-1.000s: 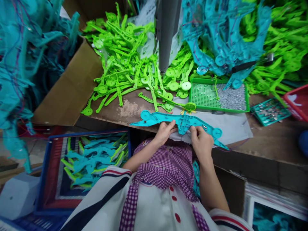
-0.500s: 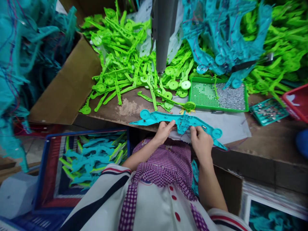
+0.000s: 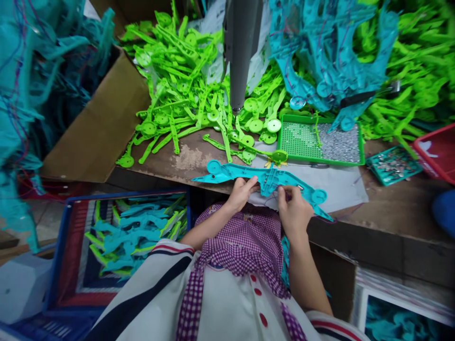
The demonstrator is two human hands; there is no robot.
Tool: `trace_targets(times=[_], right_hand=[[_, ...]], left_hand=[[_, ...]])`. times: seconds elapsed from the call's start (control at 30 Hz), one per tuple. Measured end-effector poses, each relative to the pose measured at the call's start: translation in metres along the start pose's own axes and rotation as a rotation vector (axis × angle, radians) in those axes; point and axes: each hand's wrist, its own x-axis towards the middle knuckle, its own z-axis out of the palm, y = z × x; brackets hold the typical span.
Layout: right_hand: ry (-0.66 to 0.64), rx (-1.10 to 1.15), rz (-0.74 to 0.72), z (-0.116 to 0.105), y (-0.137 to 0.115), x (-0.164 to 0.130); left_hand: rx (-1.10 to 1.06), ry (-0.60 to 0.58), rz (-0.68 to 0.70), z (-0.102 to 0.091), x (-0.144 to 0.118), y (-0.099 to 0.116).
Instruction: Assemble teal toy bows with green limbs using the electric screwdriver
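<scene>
Crowding brown workbench (image 3: pixel 391 213): green parts (image 3: pixel 185 94) far; both hands, left hand (image 3: pixel 241 193) and right hand (image 3: pixel 293 210), pinching teal piece (image 3: pixel 265 180); right hand shifted slightly left since earlier.

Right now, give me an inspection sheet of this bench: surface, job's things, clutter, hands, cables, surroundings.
Surface: worn brown bench, white sheet at its front edge.
Job's things: long teal plastic part lying flat on the bench edge.
Clutter: loose green parts; green tray of small metal pieces; small teal tray; teal parts pile.
Hands: left hand and right hand both pinch the teal part near its middle.
Cables: thin wires among the teal parts.
Surroundings: grey column, cardboard box, blue crate of teal parts.
</scene>
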Motion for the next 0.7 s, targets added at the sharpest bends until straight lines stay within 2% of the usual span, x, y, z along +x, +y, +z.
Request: trace_targets(times=[0.27, 0.43, 0.7], right_hand=[[-0.044, 0.005, 0.037, 0.0, -0.002, 0.001], [-0.024, 0.057, 0.065, 0.001, -0.001, 0.0], [-0.032, 0.085, 0.095, 0.001, -0.001, 0.001]], left_hand=[[0.075, -0.062, 0.011, 0.0, -0.001, -0.001], [0.015, -0.096, -0.031, -0.002, 0.001, 0.003], [0.045, -0.118, -0.103, 0.002, -0.003, 0.012]])
